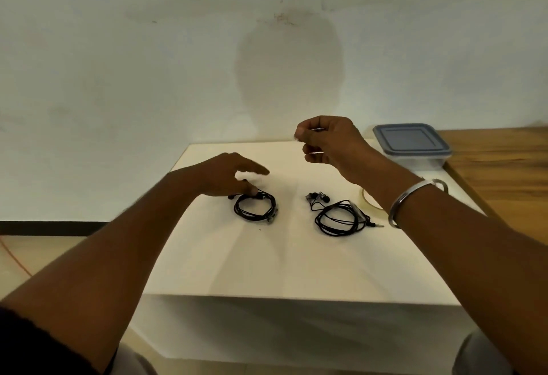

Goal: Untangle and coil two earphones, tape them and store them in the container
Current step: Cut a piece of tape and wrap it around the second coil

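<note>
Head view: your taping step.
Left hand (228, 176): loose fingers press left coil (255, 207); hold it flat.
Right hand (329, 143): pinches apparent tape strip (318, 129); keep it taut.

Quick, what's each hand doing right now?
Left hand: open, thumb touching the left earphone coil.
Right hand: curled, pinching what looks like clear tape.

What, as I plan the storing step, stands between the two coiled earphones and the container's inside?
The grey lid sits closed on the container at the table's far right corner. The right forearm, raised, also crosses between the right coil and it.
</note>
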